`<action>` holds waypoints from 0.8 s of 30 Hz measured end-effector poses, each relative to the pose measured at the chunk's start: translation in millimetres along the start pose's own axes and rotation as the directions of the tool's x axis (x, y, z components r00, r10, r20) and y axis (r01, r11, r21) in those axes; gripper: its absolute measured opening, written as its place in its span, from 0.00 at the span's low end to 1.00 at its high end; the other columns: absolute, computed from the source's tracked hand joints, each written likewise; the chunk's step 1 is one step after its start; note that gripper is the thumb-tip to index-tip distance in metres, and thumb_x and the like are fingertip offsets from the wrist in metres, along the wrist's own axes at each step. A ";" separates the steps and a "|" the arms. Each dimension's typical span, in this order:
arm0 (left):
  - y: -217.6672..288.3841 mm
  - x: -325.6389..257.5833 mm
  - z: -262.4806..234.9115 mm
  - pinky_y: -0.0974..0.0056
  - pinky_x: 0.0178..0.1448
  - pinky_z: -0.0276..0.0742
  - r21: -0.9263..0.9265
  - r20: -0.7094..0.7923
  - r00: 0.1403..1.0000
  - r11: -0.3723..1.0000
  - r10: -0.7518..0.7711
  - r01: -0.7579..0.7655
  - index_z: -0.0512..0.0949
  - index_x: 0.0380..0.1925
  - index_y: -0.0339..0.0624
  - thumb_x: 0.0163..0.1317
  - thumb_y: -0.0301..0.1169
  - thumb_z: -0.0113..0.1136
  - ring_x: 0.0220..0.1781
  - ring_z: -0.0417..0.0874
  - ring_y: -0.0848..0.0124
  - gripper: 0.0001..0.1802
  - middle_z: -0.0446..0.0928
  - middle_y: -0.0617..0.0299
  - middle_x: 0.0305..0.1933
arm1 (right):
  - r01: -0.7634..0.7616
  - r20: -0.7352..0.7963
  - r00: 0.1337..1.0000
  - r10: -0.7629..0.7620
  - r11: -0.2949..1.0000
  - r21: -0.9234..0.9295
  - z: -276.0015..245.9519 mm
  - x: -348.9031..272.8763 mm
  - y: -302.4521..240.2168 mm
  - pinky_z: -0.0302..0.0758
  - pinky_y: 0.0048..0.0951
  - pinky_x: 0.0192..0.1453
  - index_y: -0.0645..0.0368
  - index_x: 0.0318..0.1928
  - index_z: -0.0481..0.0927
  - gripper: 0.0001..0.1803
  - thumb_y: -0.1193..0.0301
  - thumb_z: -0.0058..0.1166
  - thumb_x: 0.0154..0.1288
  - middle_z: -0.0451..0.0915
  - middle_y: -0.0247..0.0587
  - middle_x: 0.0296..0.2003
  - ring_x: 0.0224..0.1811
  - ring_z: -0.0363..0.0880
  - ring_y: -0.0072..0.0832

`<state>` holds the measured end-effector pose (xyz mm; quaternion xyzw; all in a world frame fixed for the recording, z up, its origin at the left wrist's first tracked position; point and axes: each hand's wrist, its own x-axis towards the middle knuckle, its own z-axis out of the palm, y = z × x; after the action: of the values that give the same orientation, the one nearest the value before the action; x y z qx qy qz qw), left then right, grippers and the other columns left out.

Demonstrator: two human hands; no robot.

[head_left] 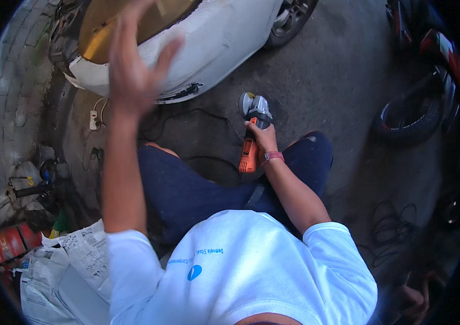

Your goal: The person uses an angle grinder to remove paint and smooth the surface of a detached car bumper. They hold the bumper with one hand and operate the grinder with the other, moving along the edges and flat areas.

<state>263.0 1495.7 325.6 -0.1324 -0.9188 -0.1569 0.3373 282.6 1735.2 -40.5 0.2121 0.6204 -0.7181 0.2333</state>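
Observation:
My right hand (264, 137) is closed round the body of an orange and black angle grinder (249, 154), held over the floor between my knees. The grinder's grey metal head and pale round disc (246, 105) point away from me. A red watch is on my right wrist. My left hand (135, 76) is raised with its fingers spread, slightly blurred, and holds nothing. Behind it lies the white car's body panel (213, 49), in patchy pale paint; whether the hand touches it I cannot tell. The car's yellowish-covered window (148, 21) is at the upper left.
A dark cable (200, 110) runs across the floor near the grinder. A white power strip (94, 120) lies by the left wall. Loose tyre (408, 116) and motorcycle parts (446, 65) stand at right, coiled cable (395, 222) below them. Papers (86, 249) and a red box (13, 244) are lower left.

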 end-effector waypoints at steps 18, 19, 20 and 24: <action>46.0 -304.3 124.5 0.51 0.83 0.67 -0.180 0.821 -0.012 -0.280 -0.571 0.943 0.66 0.82 0.38 0.77 0.57 0.69 0.81 0.74 0.54 0.47 0.76 0.47 0.78 | 0.460 0.399 0.869 -0.291 0.774 -0.436 34.0 -36.3 8.8 0.85 0.42 0.49 0.65 0.62 0.63 0.42 0.57 0.78 0.61 0.84 0.61 0.45 0.46 0.90 0.43; 46.0 -304.5 129.3 0.48 0.83 0.67 -0.199 0.816 -0.019 -0.312 -0.577 0.929 0.66 0.82 0.40 0.75 0.59 0.70 0.82 0.72 0.56 0.48 0.75 0.49 0.78 | 0.507 0.439 0.841 -0.315 0.742 -0.438 40.3 -42.6 13.4 0.84 0.43 0.50 0.65 0.62 0.62 0.42 0.57 0.78 0.62 0.84 0.63 0.45 0.46 0.90 0.44; 46.5 -304.2 133.3 0.46 0.82 0.67 -0.212 0.818 -0.027 -0.344 -0.575 0.915 0.66 0.82 0.41 0.74 0.61 0.70 0.83 0.70 0.58 0.50 0.75 0.52 0.78 | 0.551 0.477 0.811 -0.338 0.715 -0.430 46.5 -48.2 16.8 0.84 0.46 0.51 0.65 0.62 0.62 0.43 0.58 0.78 0.61 0.84 0.66 0.46 0.48 0.90 0.50; 57.3 -307.4 142.1 0.47 0.80 0.70 -0.381 0.706 -0.007 -0.388 -0.708 0.839 0.69 0.79 0.42 0.67 0.60 0.78 0.80 0.73 0.60 0.51 0.77 0.53 0.76 | 0.619 0.625 0.732 -0.272 0.650 -0.442 64.0 -70.7 23.6 0.82 0.60 0.56 0.67 0.66 0.62 0.46 0.61 0.78 0.58 0.84 0.74 0.49 0.55 0.85 0.72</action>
<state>427.6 1559.6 30.9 0.4151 -0.5525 -0.7209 -0.0523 352.4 1674.0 -8.3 -0.2397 0.7704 -0.5344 0.2518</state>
